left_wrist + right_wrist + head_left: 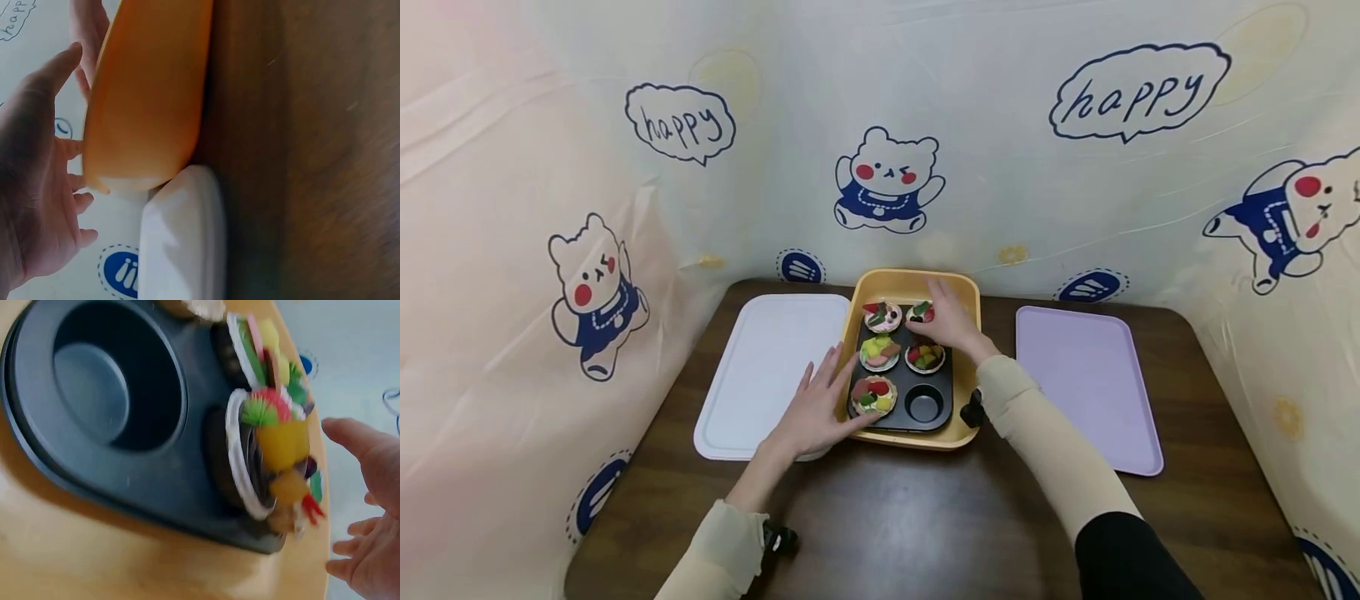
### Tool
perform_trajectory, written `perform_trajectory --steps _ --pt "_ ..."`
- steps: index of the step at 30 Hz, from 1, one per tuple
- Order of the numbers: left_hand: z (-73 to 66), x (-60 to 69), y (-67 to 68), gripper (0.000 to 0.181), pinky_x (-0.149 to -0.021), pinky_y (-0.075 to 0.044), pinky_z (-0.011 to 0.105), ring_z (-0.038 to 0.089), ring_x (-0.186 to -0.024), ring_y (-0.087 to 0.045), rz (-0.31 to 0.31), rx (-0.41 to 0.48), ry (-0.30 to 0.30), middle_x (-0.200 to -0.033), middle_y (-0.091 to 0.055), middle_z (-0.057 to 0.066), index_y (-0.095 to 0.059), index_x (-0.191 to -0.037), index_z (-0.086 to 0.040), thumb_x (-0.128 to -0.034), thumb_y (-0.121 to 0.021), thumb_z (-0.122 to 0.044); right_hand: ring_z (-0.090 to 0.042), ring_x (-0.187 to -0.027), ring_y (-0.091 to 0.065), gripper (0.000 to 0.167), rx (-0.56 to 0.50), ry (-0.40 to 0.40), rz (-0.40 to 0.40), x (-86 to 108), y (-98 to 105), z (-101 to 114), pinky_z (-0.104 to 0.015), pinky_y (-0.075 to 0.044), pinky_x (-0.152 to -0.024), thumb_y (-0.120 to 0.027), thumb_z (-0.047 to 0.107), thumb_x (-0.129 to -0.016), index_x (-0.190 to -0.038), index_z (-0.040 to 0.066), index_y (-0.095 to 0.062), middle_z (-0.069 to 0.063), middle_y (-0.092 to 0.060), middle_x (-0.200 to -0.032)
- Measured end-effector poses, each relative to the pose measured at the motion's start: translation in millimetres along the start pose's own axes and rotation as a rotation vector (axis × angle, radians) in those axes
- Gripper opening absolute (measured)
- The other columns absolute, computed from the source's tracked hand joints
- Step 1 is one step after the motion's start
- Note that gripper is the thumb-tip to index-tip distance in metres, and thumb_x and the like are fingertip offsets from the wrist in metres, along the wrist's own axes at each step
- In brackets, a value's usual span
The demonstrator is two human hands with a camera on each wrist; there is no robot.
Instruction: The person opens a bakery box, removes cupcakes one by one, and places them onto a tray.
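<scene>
A dark muffin pan (937, 427) lies inside a yellow tray (964, 432), holding several fruit-topped tarts; its front right cup (924, 403) is empty. Over the tray's left edge my left hand (814, 414) spreads its fingers, the thumb reaching near the front left tart (874, 396). My right hand (951, 322) is above the back right tart (920, 312), fingers extended and partly covering it; whether it touches is unclear. In the right wrist view, the right hand (375, 506) stands beyond a tart with yellow fruit pieces (282, 447). The left wrist view shows the left hand (37, 175) beside the tray's orange-looking wall (150, 87).
A white tray (760, 375) is at the left, partly under my left hand. On the right lies a purple tray (1090, 383). The brown table (910, 517) is backed by a curtain (775, 167) printed with bears.
</scene>
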State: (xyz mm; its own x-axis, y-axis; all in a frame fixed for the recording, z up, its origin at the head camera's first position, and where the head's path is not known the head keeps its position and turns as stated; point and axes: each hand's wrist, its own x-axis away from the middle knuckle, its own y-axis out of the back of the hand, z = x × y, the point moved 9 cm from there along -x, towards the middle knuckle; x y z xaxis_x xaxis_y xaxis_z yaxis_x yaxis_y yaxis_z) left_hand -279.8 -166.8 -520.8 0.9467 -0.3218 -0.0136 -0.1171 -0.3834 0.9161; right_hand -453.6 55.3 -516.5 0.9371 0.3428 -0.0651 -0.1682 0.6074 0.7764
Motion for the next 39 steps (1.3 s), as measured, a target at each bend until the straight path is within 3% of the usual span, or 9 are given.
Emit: perform_trajectory --steps 3,6,10,19,26,32,36,39 --pt "-1.7 3.0 -7.1 0.119 -0.141 -0.012 0.065 0.036 -0.175 -0.01 0.007 -0.008 0.006 -0.187 -0.008 0.014 -0.022 -0.177 -0.018 -0.0889 -0.068 -0.083 -0.046 -0.165 -0.034 0.117 -0.036 0.003 0.023 -15.7 -11 -31 -0.063 -0.036 -0.133 -0.087 0.052 -0.09 -0.177 0.011 -0.019 -0.023 -0.025 -0.181" --pt "-0.4 5.0 -11.2 0.125 -0.142 -0.011 0.062 0.035 -0.175 -0.008 0.003 -0.016 0.02 -0.188 -0.005 0.014 -0.018 -0.178 -0.015 -0.0872 -0.07 -0.083 -0.046 -0.165 -0.033 0.119 -0.051 -0.036 0.059 -7.1 -4 -25 -0.061 -0.035 -0.135 -0.086 0.056 -0.09 -0.177 0.01 -0.018 -0.026 -0.028 -0.18" --pt "2.8 6.0 -16.8 0.131 -0.143 -0.011 0.057 0.032 -0.176 -0.006 -0.004 -0.032 0.043 -0.188 -0.001 0.012 -0.011 -0.178 -0.011 -0.0861 -0.068 -0.086 -0.046 -0.163 -0.036 0.114 -0.041 -0.079 0.078 1.4 6 -13 -0.061 -0.037 -0.134 -0.087 0.05 -0.09 -0.175 0.007 -0.024 -0.027 -0.034 -0.177" --pt "4.0 8.7 -19.7 0.134 -0.143 -0.011 0.056 0.03 -0.176 -0.006 -0.03 -0.013 0.054 -0.188 -0.004 0.012 -0.007 -0.177 -0.009 -0.0854 -0.068 -0.086 -0.042 -0.151 -0.05 0.105 0.091 -0.182 0.092 -9.6 -4 -19 -0.06 -0.047 -0.126 -0.089 0.052 -0.086 -0.166 0.003 -0.043 -0.024 -0.05 -0.166" --pt "4.4 5.6 -19.3 0.134 -0.143 -0.011 0.055 0.03 -0.176 -0.007 -0.033 -0.012 0.057 -0.188 -0.006 0.012 -0.007 -0.178 -0.01 -0.0857 -0.068 -0.086 -0.041 -0.141 -0.054 0.074 0.086 -0.29 0.089 5.1 1 -4 -0.055 -0.05 -0.12 -0.086 0.038 -0.093 -0.15 0.0 -0.057 -0.023 -0.055 -0.156" --pt "4.3 3.5 -18.0 0.133 -0.143 -0.011 0.055 0.029 -0.176 -0.008 -0.046 0.025 0.071 -0.188 -0.007 0.01 -0.008 -0.178 -0.01 -0.0854 -0.073 -0.081 -0.038 -0.127 -0.054 0.053 0.089 -0.348 0.06 6.8 -2 -11 -0.052 -0.054 -0.108 -0.086 0.035 -0.094 -0.127 0.0 -0.065 -0.022 -0.056 -0.146" --pt "5.1 4.4 -18.6 0.134 -0.143 -0.011 0.055 0.029 -0.176 -0.009 -0.048 0.035 0.09 -0.188 -0.008 0.009 -0.008 -0.178 -0.011 -0.0847 -0.072 -0.083 -0.036 -0.118 -0.055 0.045 0.075 -0.371 0.033 6.8 -6 -16 -0.051 -0.055 -0.101 -0.088 0.033 -0.092 -0.114 0.0 -0.065 -0.022 -0.057 -0.139" --pt "6.0 6.3 -21.1 0.135 -0.144 -0.011 0.055 0.029 -0.176 -0.008 -0.039 0.043 0.104 -0.188 -0.007 0.009 -0.007 -0.178 -0.012 -0.0844 -0.072 -0.083 -0.036 -0.118 -0.055 0.049 0.068 -0.382 0.022 8.8 -10 -18 -0.05 -0.056 -0.102 -0.088 0.031 -0.092 -0.118 -0.001 -0.063 -0.024 -0.057 -0.141"
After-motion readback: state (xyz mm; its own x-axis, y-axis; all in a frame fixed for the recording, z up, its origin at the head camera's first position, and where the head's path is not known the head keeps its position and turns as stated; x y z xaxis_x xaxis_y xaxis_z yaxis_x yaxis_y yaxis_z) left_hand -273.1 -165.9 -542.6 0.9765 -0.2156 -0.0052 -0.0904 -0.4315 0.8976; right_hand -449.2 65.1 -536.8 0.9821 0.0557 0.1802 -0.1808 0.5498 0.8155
